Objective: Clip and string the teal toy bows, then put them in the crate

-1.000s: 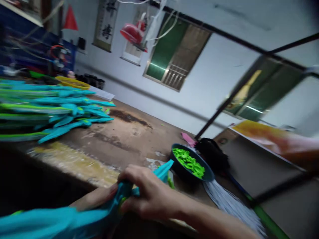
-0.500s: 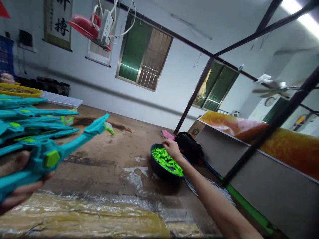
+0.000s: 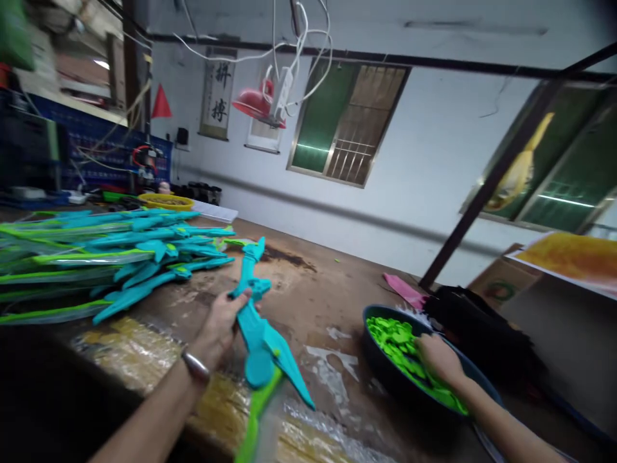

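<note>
My left hand (image 3: 219, 325) grips a teal plastic toy sword (image 3: 255, 315) near its guard, holding it over the worn wooden table (image 3: 308, 296); its lime green blade points down toward me. My right hand (image 3: 436, 360) reaches into a dark round bowl (image 3: 380, 363) filled with several small lime green plastic pieces (image 3: 393, 337), fingers resting among them. Whether the fingers hold a piece is hidden. A metal bracelet sits on my left wrist.
A large pile of teal and green toy swords (image 3: 106, 254) lies at the left. A black bag (image 3: 477, 328) and a pink scrap (image 3: 405, 290) lie behind the bowl. A yellow basin (image 3: 166, 201) stands far left. Clear plastic sheeting (image 3: 308, 431) covers the table's near edge.
The view has swung left and down. My left hand has brought the teal sword toward the table's middle. My right hand has moved from the bowl's rim in among the green pieces.
</note>
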### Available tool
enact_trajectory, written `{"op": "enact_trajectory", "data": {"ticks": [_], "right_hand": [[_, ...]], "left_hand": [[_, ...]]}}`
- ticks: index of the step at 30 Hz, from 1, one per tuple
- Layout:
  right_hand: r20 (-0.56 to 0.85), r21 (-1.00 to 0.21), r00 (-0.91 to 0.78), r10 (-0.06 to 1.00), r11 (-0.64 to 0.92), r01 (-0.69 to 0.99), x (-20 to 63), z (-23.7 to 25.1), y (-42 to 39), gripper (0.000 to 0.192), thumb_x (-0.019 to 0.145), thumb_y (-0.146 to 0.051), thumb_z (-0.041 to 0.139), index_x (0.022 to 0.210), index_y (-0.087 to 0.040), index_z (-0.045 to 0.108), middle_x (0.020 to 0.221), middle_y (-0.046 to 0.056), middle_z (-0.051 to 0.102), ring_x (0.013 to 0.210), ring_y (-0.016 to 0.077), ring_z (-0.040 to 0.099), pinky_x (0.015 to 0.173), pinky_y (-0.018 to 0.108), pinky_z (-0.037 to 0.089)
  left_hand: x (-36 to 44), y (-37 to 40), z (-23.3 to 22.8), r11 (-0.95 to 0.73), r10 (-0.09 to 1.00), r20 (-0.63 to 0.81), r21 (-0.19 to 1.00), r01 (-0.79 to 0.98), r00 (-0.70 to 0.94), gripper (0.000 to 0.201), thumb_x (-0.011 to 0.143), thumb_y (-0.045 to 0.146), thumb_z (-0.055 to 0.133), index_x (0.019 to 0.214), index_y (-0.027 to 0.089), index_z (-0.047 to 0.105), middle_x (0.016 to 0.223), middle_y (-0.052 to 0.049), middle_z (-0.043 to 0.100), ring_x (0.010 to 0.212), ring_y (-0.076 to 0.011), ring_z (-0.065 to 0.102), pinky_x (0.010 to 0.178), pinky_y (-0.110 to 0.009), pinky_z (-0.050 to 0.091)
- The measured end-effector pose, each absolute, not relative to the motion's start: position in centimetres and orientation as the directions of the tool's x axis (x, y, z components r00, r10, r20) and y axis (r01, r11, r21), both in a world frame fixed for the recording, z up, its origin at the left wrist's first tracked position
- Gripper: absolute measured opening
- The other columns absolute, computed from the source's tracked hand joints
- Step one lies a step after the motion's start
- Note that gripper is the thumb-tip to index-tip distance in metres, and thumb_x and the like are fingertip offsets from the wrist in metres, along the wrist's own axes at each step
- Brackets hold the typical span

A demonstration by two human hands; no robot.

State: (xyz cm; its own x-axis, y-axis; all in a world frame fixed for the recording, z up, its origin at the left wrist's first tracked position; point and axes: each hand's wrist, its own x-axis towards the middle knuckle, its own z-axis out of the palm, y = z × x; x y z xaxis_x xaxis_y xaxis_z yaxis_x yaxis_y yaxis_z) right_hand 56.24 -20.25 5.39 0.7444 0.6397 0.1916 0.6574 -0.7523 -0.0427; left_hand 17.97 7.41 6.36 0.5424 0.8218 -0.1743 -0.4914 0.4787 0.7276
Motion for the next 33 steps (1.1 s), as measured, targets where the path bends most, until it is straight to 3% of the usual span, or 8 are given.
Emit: {"op": "enact_trajectory", "data": {"ticks": [4, 7, 9, 12, 15, 18, 27, 33], "right_hand": [[0.269, -0.378, 0.702, 0.659, -0.599, 0.706, 51.9, 8.7, -18.2, 0.020, 0.091, -0.036, 0.062, 0.091, -0.017, 0.069, 0.088, 0.009, 0.072, 0.083, 0.0249, 0.069, 0.078, 0.038, 0.054], [0.277, -0.597, 0.603, 0.748, -0.357, 0.718, 44.5, 10.5, -17.1, 0.038, 0.093, -0.048, 0.054, 0.112, -0.017, 0.066, 0.096, 0.010, 0.074, 0.080, 0.0223, 0.071, 0.075, 0.033, 0.056], [0.270, -0.716, 0.526, 0.806, -0.197, 0.670, 38.6, 11.0, -16.6, 0.040, 0.091, -0.054, 0.057, 0.108, -0.019, 0.066, 0.091, 0.007, 0.075, 0.079, 0.0200, 0.071, 0.075, 0.031, 0.056], [0.201, -0.971, 0.387, 0.900, 0.131, 0.200, 31.0, 10.6, -16.3, 0.033, 0.083, -0.046, 0.076, 0.097, -0.017, 0.068, 0.079, 0.006, 0.075, 0.070, 0.0187, 0.070, 0.070, 0.031, 0.055], [0.209, -0.972, 0.321, 0.924, 0.233, -0.038, 26.6, 9.6, -16.2, 0.029, 0.082, -0.040, 0.080, 0.094, -0.017, 0.068, 0.076, 0.005, 0.075, 0.067, 0.0166, 0.069, 0.068, 0.028, 0.054], [0.211, -0.966, 0.331, 0.920, 0.248, -0.074, 24.7, 8.8, -16.1, 0.031, 0.081, -0.040, 0.082, 0.098, -0.018, 0.070, 0.077, 0.004, 0.075, 0.066, 0.0173, 0.069, 0.068, 0.029, 0.055], [0.409, -0.902, 0.324, 0.853, 0.325, 0.284, 22.9, 9.4, -15.9, 0.012, 0.083, -0.033, 0.079, 0.085, -0.022, 0.076, 0.083, 0.002, 0.068, 0.077, 0.0169, 0.064, 0.070, 0.025, 0.051], [0.541, -0.789, 0.266, 0.798, 0.371, 0.491, 22.3, 9.0, -15.7, 0.006, 0.092, -0.024, 0.069, 0.094, -0.026, 0.075, 0.088, 0.002, 0.064, 0.080, 0.0169, 0.064, 0.070, 0.025, 0.050]], "left_hand": [[18.3, 2.4, 4.1, 0.422, 0.845, -0.129, 0.757, -0.499, 0.519, 0.042, 0.071, 0.028, 0.085, 0.101, 0.016, 0.060, 0.072, -0.001, 0.074, 0.056, -0.0185, 0.070, 0.049, -0.025, 0.052], [17.4, -0.9, 3.2, 0.455, 0.805, -0.122, 0.756, -0.471, 0.581, 0.059, 0.058, 0.033, 0.092, 0.105, 0.015, 0.061, 0.083, -0.006, 0.078, 0.067, -0.0218, 0.074, 0.056, -0.027, 0.055], [16.3, -2.6, 2.9, 0.480, 0.770, -0.112, 0.750, -0.455, 0.628, 0.059, 0.058, 0.034, 0.092, 0.105, 0.012, 0.063, 0.087, -0.010, 0.078, 0.073, -0.0228, 0.074, 0.064, -0.029, 0.057], [14.5, -4.4, 3.0, 0.469, 0.755, -0.075, 0.756, -0.456, 0.652, 0.051, 0.069, 0.033, 0.085, 0.111, 0.013, 0.064, 0.095, -0.011, 0.078, 0.082, -0.0217, 0.074, 0.072, -0.029, 0.056], [12.5, -5.7, 3.4, 0.427, 0.760, -0.038, 0.782, -0.454, 0.649, 0.043, 0.080, 0.031, 0.076, 0.118, 0.017, 0.063, 0.107, -0.010, 0.077, 0.094, -0.0238, 0.072, 0.080, -0.031, 0.056], [10.7, -6.6, 3.7, 0.397, 0.770, -0.031, 0.805, -0.440, 0.638, 0.040, 0.082, 0.033, 0.074, 0.117, 0.017, 0.066, 0.111, -0.010, 0.076, 0.100, -0.0263, 0.071, 0.084, -0.033, 0.055], [8.8, -8.0, 4.1, 0.290, 0.810, 0.037, 0.842, -0.455, 0.585, 0.058, 0.077, 0.038, 0.080, 0.130, 0.021, 0.064, 0.119, -0.013, 0.075, 0.117, -0.0331, 0.065, 0.103, -0.043, 0.049], [8.4, -8.5, 4.8, 0.232, 0.809, 0.070, 0.874, -0.426, 0.584, 0.055, 0.078, 0.042, 0.078, 0.128, 0.022, 0.065, 0.125, -0.009, 0.073, 0.119, -0.0301, 0.064, 0.103, -0.036, 0.047]]}}
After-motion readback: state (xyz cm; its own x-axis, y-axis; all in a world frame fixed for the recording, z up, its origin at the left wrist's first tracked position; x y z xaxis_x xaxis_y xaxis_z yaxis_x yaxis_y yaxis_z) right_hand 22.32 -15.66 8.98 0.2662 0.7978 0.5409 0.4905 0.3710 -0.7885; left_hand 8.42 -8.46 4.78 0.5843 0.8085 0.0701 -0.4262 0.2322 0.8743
